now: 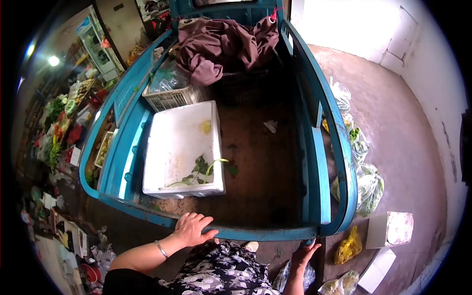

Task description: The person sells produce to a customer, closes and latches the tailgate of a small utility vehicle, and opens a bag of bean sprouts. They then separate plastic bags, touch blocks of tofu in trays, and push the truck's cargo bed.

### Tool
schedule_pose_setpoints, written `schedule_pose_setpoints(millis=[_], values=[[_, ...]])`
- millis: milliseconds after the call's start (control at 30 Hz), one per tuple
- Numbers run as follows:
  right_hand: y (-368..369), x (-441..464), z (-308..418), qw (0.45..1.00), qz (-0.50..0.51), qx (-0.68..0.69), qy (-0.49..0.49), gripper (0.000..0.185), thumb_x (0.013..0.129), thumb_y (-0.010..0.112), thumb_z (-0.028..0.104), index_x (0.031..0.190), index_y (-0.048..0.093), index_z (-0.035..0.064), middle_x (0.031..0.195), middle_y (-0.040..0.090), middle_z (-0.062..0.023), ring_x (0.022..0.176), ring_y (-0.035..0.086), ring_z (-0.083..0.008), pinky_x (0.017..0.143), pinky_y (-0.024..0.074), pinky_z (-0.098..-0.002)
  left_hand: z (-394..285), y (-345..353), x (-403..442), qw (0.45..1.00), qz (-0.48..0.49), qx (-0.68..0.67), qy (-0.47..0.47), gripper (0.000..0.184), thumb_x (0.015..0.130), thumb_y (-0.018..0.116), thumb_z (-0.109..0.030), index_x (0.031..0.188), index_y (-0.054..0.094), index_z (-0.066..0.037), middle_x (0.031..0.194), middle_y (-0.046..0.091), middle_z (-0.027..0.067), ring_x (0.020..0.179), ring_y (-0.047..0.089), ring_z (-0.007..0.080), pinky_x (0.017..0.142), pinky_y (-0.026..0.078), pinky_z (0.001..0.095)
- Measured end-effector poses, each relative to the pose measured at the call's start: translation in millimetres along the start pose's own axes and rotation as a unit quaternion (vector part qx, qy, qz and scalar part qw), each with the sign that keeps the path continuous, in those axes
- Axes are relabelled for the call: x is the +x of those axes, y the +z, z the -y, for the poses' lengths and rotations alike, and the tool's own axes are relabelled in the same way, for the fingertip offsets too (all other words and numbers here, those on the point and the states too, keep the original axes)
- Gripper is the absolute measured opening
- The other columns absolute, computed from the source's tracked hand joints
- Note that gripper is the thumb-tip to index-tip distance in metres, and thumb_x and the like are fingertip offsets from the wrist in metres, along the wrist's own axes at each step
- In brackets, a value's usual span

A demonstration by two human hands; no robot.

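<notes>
My left hand (193,229) lies on the rear edge (236,232) of a blue cargo bed, its fingers stretched over the rim and its thumb pointing right. A metal bracelet circles that wrist. My right hand (305,251) is just below the bed's rear right corner, thumb and fingers apart, close to a small blue fitting (309,242); whether it touches the fitting is unclear. Inside the bed, a white foam box (169,142) stands at the left with a few green leaves and a stem (201,167) at its near end.
Behind the foam box is a pale plastic crate (169,98) with clear plastic in it. A brown cloth (226,46) is heaped at the bed's front. Bagged vegetables (368,187), a yellow bag (348,247) and a white foam block (391,230) sit on the floor to the right.
</notes>
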State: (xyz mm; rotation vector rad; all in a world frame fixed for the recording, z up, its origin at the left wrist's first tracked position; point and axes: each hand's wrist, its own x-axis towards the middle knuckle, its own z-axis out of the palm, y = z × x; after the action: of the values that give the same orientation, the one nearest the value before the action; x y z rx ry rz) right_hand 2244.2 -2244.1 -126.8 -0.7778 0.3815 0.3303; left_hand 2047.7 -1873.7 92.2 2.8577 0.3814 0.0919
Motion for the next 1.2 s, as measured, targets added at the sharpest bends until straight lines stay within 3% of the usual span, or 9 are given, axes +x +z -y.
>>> schedule_pose_setpoints(millis=[100,300,400,500,567,700,900,1033,1200], values=[[17.0,2.3,5.6,0.99,0.007,-0.143,-0.012,0.087,0.085,0.028,0.075,0.147,0.023,0.014,0.152,0.023,-0.0098,0.139,0.02,-0.0304,0.114,0.0075,-0.0465,0.1,0.4,1.2,1.0,0.001,0.006,0.002,0.046,0.083,0.059,-0.052,0.103,0.064,-0.011,0.088,0.063,0.0084,0.085,0.06,0.0257,0.079,0.042,0.0384],[83.4,9.3,13.0,0.998,-0.001,-0.043,-0.051,0.085,0.087,0.027,0.073,0.146,0.026,0.0109,0.152,0.022,-0.0085,0.136,0.024,-0.0285,0.112,0.0162,-0.044,-0.8,-3.3,2.6,1.0,-0.007,0.013,0.016,0.042,0.083,0.06,-0.049,0.099,0.064,-0.011,0.083,0.063,0.0076,0.081,0.059,0.0252,0.074,0.042,0.0377],[-70.2,67.1,-29.8,0.998,0.029,0.02,0.043,0.081,0.085,0.038,0.072,0.145,0.028,0.0189,0.152,0.026,-0.0039,0.138,0.024,-0.023,0.113,0.0143,-0.0445,-0.7,-1.4,-1.4,1.0,0.01,0.008,0.004,0.045,0.084,0.059,-0.048,0.107,0.063,-0.009,0.09,0.064,0.0087,0.086,0.06,0.0264,0.079,0.043,0.0381],[-51.1,28.1,-31.9,0.993,-0.015,-0.072,0.095,0.086,0.08,0.039,0.078,0.146,0.025,0.0259,0.152,0.026,-0.006,0.141,0.017,-0.0245,0.111,0.0091,-0.0509,-0.4,-1.2,-2.4,0.998,-0.059,0.008,0.028,0.045,0.084,0.059,-0.05,0.103,0.064,-0.009,0.084,0.063,0.0093,0.081,0.06,0.0264,0.075,0.044,0.0373],[-61.5,-0.5,-48.6,0.95,-0.078,-0.244,0.177,0.082,0.082,0.042,0.075,0.145,0.027,0.0253,0.152,0.023,-0.0071,0.141,0.017,-0.027,0.11,0.0101,-0.0528,0.0,-2.9,-5.4,0.998,-0.065,-0.007,0.016,0.053,0.085,0.056,-0.053,0.112,0.061,-0.008,0.09,0.064,0.0099,0.086,0.06,0.0263,0.078,0.045,0.0384],[-28.6,-67.3,-91.2,0.866,0.104,-0.37,0.321,0.065,0.088,0.052,0.057,0.137,0.042,0.0155,0.137,0.047,-0.0118,0.127,0.044,-0.0273,0.101,0.0319,-0.0482,7.5,-10.6,-16.7,0.981,-0.143,-0.093,0.087,0.052,0.085,0.06,-0.047,0.121,0.058,-0.01,0.114,0.059,0.0093,0.107,0.055,0.0249,0.089,0.042,0.0387],[94.6,-166.7,-122.8,0.666,0.413,-0.564,0.261,0.043,0.093,0.055,0.029,0.13,0.05,0.0068,0.116,0.062,-0.0066,0.107,0.059,-0.0201,0.089,0.0438,-0.0334,13.3,-16.9,-141.0,0.954,-0.184,-0.193,0.133,0.046,0.086,0.063,-0.03,0.127,0.055,-0.012,0.135,0.046,0.0125,0.123,0.047,0.0271,0.1,0.036,0.0428],[139.0,-221.5,-152.4,0.661,0.462,-0.542,0.237,0.036,0.093,0.055,0.018,0.127,0.053,0.006,0.11,0.064,-0.0052,0.098,0.061,-0.0168,0.082,0.0461,-0.0297,74.1,72.0,-294.9,0.895,-0.01,-0.445,-0.026,0.039,0.091,0.057,-0.026,0.126,0.055,-0.008,0.128,0.052,0.015,0.111,0.054,0.0269,0.093,0.045,0.0405],[241.2,-298.2,-197.9,0.64,0.485,-0.562,0.201,0.029,0.092,0.056,0.005,0.12,0.056,-0.0006,0.106,0.065,-0.0103,0.096,0.061,-0.0175,0.083,0.048,-0.0287,149.2,84.3,-480.2,0.924,0.031,-0.315,-0.216,0.038,0.087,0.055,-0.024,0.124,0.053,-0.014,0.117,0.057,0.0152,0.104,0.058,0.0336,0.084,0.049,0.0441]])
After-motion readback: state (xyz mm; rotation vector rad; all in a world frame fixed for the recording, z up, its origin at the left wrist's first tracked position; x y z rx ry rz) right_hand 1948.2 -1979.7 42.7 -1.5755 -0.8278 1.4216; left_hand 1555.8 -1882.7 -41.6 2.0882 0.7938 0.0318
